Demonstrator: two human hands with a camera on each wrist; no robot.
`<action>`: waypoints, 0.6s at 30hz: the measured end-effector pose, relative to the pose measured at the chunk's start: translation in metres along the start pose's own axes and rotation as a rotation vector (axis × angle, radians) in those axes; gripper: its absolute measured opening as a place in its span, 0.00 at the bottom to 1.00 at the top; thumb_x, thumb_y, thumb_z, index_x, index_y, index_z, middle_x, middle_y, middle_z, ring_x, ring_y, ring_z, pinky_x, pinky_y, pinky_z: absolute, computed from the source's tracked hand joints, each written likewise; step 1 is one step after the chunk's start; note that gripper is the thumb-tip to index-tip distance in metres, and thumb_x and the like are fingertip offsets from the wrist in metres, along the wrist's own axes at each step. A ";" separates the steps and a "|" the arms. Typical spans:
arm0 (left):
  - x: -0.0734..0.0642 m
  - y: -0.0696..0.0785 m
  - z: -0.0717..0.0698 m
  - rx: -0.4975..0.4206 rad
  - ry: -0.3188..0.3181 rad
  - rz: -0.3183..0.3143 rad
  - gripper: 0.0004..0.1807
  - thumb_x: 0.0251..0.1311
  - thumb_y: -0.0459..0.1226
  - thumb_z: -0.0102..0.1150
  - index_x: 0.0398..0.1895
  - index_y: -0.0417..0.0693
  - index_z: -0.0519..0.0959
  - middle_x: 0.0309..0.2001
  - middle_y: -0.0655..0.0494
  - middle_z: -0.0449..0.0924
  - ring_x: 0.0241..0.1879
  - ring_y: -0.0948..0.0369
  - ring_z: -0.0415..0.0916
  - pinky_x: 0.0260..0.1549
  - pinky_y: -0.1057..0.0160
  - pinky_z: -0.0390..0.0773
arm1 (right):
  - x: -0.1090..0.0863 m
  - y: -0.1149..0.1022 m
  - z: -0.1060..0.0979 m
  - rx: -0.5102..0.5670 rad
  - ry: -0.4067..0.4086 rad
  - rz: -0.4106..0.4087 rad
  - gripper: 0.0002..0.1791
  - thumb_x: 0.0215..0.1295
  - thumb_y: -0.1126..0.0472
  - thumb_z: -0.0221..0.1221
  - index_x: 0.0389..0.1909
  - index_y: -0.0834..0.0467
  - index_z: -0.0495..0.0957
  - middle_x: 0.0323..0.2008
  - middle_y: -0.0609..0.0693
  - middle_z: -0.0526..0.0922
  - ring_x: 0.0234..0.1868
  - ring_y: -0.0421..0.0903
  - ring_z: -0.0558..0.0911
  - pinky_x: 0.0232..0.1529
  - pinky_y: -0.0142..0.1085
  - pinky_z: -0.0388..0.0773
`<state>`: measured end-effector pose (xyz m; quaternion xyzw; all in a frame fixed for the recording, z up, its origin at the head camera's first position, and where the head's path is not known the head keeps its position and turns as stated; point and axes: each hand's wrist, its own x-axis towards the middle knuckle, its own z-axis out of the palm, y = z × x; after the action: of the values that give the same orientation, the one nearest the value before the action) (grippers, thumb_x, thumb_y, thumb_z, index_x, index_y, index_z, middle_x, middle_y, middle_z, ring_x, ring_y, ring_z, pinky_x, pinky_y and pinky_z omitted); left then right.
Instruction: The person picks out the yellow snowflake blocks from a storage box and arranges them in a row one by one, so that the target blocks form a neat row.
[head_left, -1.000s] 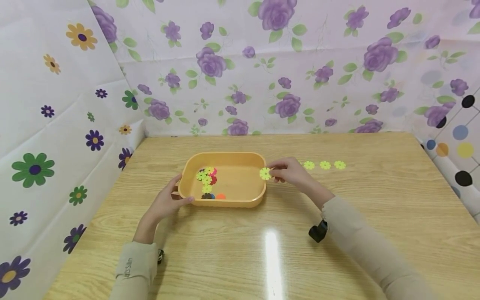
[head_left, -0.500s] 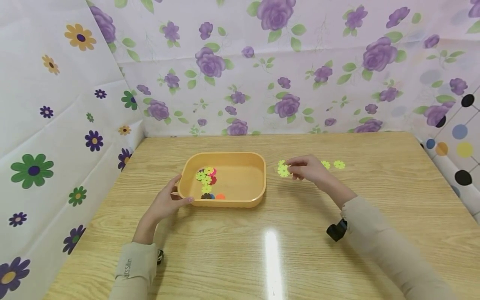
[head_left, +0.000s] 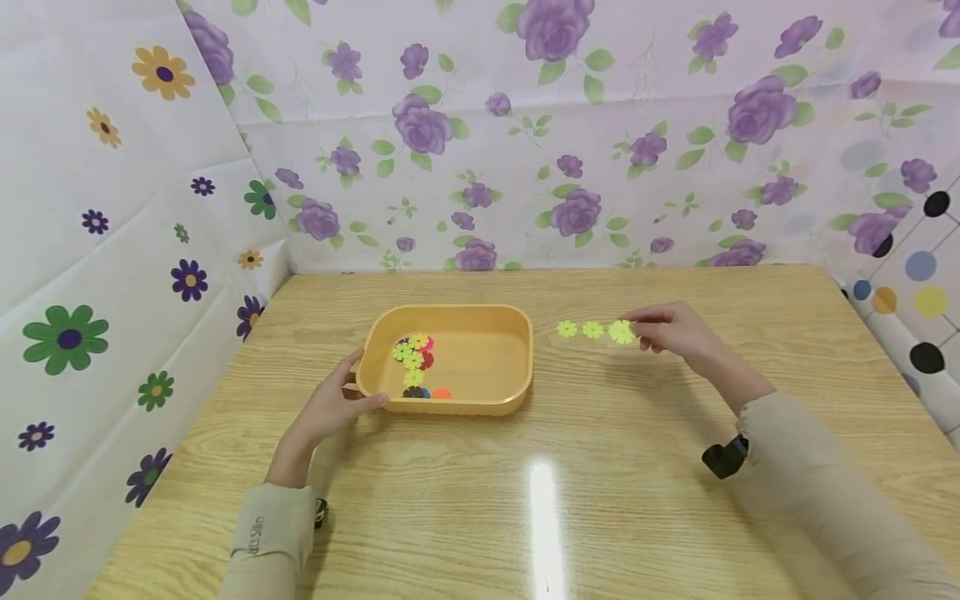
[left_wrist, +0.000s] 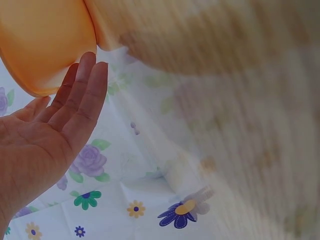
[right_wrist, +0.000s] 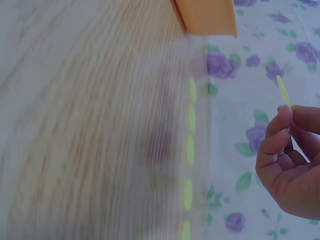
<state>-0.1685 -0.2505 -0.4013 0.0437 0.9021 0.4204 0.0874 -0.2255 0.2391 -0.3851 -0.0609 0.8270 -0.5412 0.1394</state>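
head view: the rounded orange plastic tray point(head_left: 480, 358) is gripped at its 8 o'clock corner by your left hand point(head_left: 335, 404); toward 3 o'clock your right hand point(head_left: 675, 329), near a row of yellow-green flower-shaped discs point(head_left: 592, 330), pinches a matching disc point(head_left: 621, 332). probably positioning; next wants level lowering.

the right hand point(right_wrist: 295, 167) pinches a thin yellow-green disc point(right_wrist: 283, 90), seen side-on, its other fingers curled below; on the wood-grain table point(right_wrist: 90, 125), five matching discs point(right_wrist: 190, 150) lie spaced in a line along the edge beside the rose-printed sheet point(right_wrist: 232, 110); past one end of the line sits an orange plastic tray point(right_wrist: 207, 16), partly in view
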 end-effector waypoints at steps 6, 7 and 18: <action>0.000 0.000 -0.001 -0.016 -0.003 0.007 0.51 0.51 0.45 0.65 0.71 0.42 0.44 0.52 0.33 0.67 0.45 0.47 0.73 0.38 0.57 0.76 | -0.007 0.008 -0.029 -0.010 0.024 0.017 0.24 0.67 0.56 0.51 0.58 0.68 0.68 0.33 0.54 0.77 0.28 0.42 0.76 0.30 0.35 0.73; 0.000 -0.001 -0.001 -0.016 -0.003 0.009 0.51 0.51 0.46 0.65 0.71 0.42 0.44 0.52 0.33 0.67 0.45 0.47 0.73 0.38 0.57 0.76 | -0.008 0.010 -0.034 -0.012 0.031 0.020 0.24 0.67 0.56 0.51 0.58 0.68 0.68 0.33 0.53 0.76 0.29 0.42 0.76 0.30 0.35 0.73; 0.000 -0.004 0.000 -0.004 0.006 0.012 0.50 0.52 0.46 0.64 0.71 0.42 0.44 0.50 0.34 0.68 0.44 0.46 0.74 0.38 0.56 0.76 | -0.006 0.042 -0.079 -0.117 0.078 0.088 0.26 0.69 0.55 0.47 0.60 0.70 0.64 0.34 0.46 0.75 0.33 0.42 0.77 0.34 0.37 0.75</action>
<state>-0.1680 -0.2527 -0.4045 0.0478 0.9012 0.4228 0.0822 -0.2413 0.3273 -0.3931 -0.0113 0.8638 -0.4874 0.1270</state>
